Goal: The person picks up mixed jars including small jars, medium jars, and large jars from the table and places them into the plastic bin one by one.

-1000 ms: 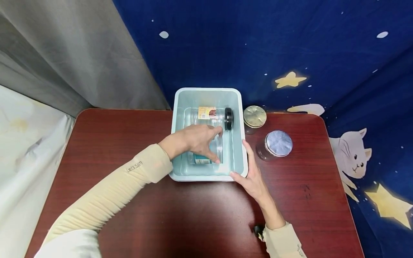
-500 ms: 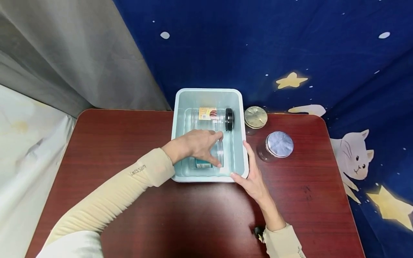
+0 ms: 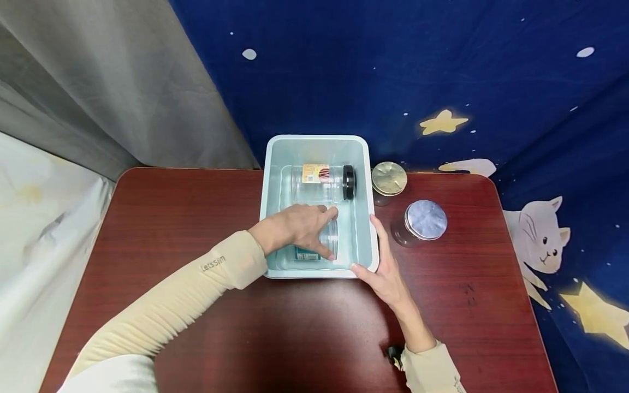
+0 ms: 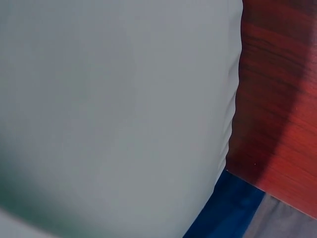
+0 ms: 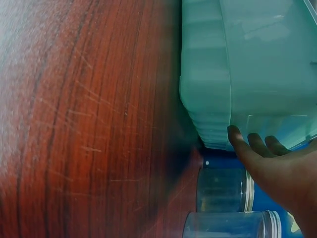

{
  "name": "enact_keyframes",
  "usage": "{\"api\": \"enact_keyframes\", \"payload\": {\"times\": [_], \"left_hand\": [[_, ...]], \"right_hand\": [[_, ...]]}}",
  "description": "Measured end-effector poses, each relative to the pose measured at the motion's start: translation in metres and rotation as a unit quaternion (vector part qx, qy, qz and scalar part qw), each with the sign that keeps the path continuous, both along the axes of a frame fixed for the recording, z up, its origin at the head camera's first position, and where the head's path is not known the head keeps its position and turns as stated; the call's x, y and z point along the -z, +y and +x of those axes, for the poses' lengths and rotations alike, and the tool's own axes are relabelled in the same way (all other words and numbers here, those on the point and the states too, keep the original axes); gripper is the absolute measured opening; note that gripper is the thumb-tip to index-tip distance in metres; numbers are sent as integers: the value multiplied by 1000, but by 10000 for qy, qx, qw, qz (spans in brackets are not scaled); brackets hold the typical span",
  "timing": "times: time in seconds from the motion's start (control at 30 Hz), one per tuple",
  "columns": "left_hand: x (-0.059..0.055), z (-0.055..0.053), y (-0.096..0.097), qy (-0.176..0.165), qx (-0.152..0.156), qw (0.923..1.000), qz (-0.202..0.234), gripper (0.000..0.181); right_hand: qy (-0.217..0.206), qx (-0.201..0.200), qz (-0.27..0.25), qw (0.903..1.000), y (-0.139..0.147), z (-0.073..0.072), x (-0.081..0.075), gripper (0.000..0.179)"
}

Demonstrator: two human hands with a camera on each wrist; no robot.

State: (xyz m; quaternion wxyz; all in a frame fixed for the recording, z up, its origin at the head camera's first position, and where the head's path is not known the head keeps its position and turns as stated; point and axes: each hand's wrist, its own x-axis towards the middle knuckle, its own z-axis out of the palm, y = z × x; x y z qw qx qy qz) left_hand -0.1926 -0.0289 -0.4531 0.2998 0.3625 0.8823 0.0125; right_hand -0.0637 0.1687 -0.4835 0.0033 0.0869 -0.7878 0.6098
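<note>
A pale blue plastic bin (image 3: 319,273) stands on the table. Inside it, my left hand (image 3: 302,226) spans a clear jar (image 3: 330,234) with a teal label, lying on its side near the front wall; the hand hides much of it. Behind that jar lies a second clear jar (image 3: 319,188) with a black lid and a food label. My right hand (image 3: 385,273) grips the bin's front right corner, thumb at the front rim and fingers along the right side. In the right wrist view, this hand (image 5: 272,158) touches the bin's edge (image 5: 230,89).
Two clear jars with metallic tops, a gold-topped jar (image 3: 388,177) and a silver-topped jar (image 3: 425,221), stand upright right of the bin. The dark red table (image 3: 295,338) meets a blue curtain (image 3: 319,71) behind. A small black object (image 3: 395,355) is near the right sleeve.
My left hand has moved toward the bin's front wall, and the teal-labelled jar has shifted with it. The right hand keeps its hold on the corner.
</note>
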Motion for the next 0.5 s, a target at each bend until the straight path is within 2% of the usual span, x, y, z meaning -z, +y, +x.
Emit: {"api": "enact_keyframes", "payload": {"times": [0.23, 0.5], "left_hand": [[2, 4, 2, -109, -82, 9999, -26, 85], [4, 7, 2, -64, -102, 9999, -90, 83]], "right_hand": [[-72, 43, -14, 10000, 1, 1, 0, 94], [-29, 38, 55, 10000, 0, 1, 1, 94]]}}
